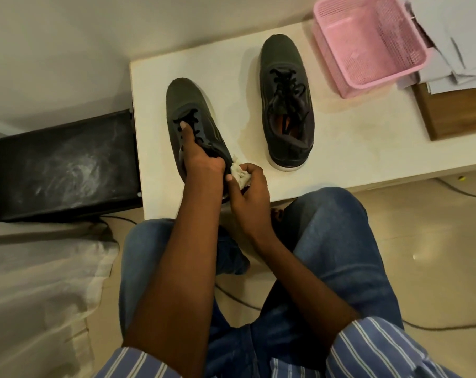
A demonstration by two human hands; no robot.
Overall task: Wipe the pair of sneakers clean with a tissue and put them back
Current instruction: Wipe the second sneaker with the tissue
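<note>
Tissue [238, 175] pinched in right hand [249, 189], touching left-held sneaker [187, 110].

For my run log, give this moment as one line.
left hand holds near shoe | right hand wipes its heel side with tissue | other shoe untouched on table

left sneaker [189, 115]: dark grey, black laces, on the desk [340, 148], toe pointing away, heel at the near edge. right sneaker [286, 105]: matching, upright, well apart. tissue [239, 177]: white, crumpled, touching left sneaker's heel.
</note>
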